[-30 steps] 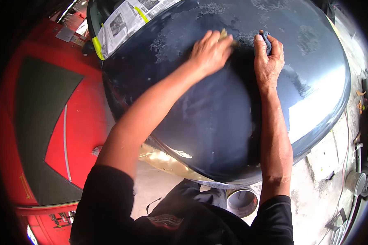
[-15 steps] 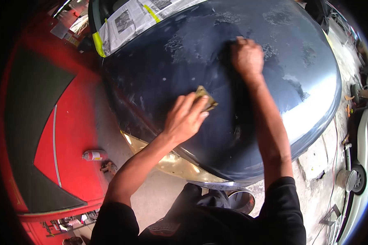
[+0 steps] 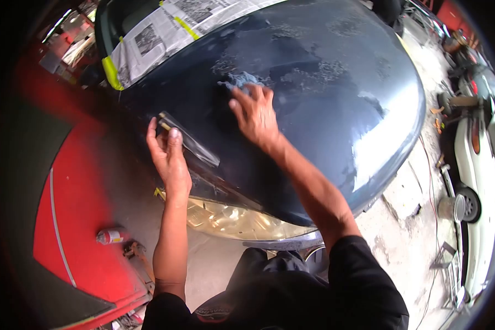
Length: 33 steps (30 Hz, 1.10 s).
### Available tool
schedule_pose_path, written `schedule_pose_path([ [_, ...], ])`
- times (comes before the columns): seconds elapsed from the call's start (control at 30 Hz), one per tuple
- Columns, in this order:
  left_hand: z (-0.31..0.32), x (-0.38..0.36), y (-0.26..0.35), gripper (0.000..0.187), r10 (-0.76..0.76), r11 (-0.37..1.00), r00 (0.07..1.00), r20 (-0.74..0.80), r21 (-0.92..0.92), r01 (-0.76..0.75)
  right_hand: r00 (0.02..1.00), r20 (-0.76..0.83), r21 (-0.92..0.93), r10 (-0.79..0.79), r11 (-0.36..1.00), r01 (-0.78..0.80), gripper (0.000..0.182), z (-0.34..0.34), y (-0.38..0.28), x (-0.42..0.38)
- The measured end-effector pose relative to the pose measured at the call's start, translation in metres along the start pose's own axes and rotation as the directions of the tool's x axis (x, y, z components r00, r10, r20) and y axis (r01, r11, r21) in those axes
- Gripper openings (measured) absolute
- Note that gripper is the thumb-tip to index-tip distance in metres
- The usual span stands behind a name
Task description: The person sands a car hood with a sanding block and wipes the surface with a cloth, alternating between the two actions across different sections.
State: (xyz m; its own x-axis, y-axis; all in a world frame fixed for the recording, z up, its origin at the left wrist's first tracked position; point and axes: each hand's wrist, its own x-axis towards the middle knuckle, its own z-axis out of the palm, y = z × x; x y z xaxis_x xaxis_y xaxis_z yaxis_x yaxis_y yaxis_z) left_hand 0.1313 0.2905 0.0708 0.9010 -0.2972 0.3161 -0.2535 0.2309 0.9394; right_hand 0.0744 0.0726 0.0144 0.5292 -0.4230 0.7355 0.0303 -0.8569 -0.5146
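The dark blue car hood (image 3: 302, 148) spreads in front of me, with dull, patchy marks on its upper part. My right hand (image 3: 258, 116) presses its fingertips on a crumpled blue-grey cloth (image 3: 245, 81) against the hood's surface. Over the hood's left edge, my left hand (image 3: 171, 159) grips a folded piece of sandpaper (image 3: 187, 140) between thumb and fingers. The sandpaper is tilted, and a pale edge shows near the thumb.
Newspaper (image 3: 154, 38) held by yellow tape (image 3: 111, 73) covers the area by the windshield. Below the hood is a headlight (image 3: 242, 220). A red car panel (image 3: 77, 203) carrying a bottle (image 3: 111, 236) stands at left. At right are a bucket (image 3: 451, 208) and a white car (image 3: 478, 165).
My left hand has moved left off the middle of the hood, turning and lifting the sandpaper. My right hand has shifted left and toward me, and the blue-grey cloth now shows under its fingers.
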Motion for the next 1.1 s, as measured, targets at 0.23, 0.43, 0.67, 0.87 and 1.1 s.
schedule_pose_path([
  [0.23, 0.063, -0.022, -0.007, 0.071, -0.119, 0.985, 0.976, 0.181, -0.103, 0.139, 0.933, 0.243, 0.275, 0.264, 0.904, -0.327, 0.059, -0.074, -0.071, -0.079],
  [0.43, 0.111, -0.068, -0.012, 0.082, -0.116, 0.960, 0.894, 0.434, -0.181, 0.213, 0.750, 0.253, 0.579, 0.611, 0.525, -0.623, 0.055, -0.120, -0.053, -0.112],
  [0.67, 0.104, -0.101, -0.041, 0.059, -0.267, 0.922, 0.777, 0.570, -0.083, 0.378, 0.704, 0.243, 0.523, 0.667, 0.521, -0.674, 0.060, -0.145, -0.047, -0.132],
  [0.87, 0.110, -0.127, -0.050, 0.051, -0.114, 0.992, 0.789, 0.604, 0.111, 0.059, 0.686, 0.016, 0.123, 0.728, 0.679, -0.724, 0.121, -0.158, -0.059, -0.128],
  [1.1, 0.124, -0.161, -0.058, 0.050, -0.068, 0.985, 0.794, 0.604, 0.169, -0.044, 0.635, -0.103, 0.100, 0.765, 0.643, -0.759, 0.114, -0.168, -0.064, -0.137],
])
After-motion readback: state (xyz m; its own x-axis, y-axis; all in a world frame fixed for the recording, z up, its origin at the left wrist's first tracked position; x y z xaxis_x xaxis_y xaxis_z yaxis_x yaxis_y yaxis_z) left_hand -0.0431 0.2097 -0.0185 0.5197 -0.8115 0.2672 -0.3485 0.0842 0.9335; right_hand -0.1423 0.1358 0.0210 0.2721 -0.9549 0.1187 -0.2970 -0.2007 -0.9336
